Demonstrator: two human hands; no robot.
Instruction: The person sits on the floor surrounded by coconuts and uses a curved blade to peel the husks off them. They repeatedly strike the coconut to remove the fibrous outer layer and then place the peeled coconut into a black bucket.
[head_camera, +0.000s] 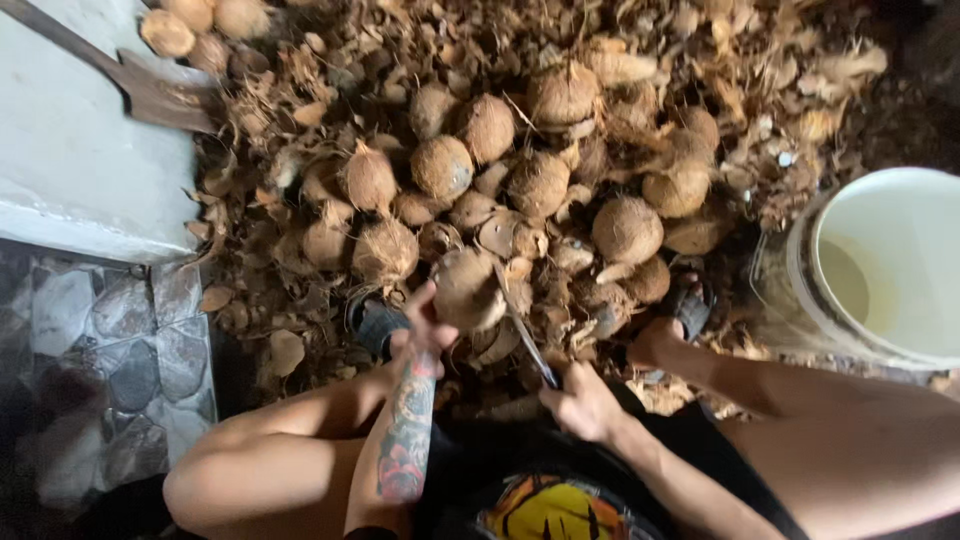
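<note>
Left hand fingers grasp coconut; right hand clenches knife, blade pointing up-left.

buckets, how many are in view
1: a white bucket at the right edge, beside the coconut pile and above the person's right leg; it is cut off by the frame. Others may lie out of view.

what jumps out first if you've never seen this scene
A big heap of husked brown coconuts and torn husk fills the upper middle. At its near edge the left hand grips one coconut while the right hand holds a long blade against it. A white bucket stands at the right edge.
</note>
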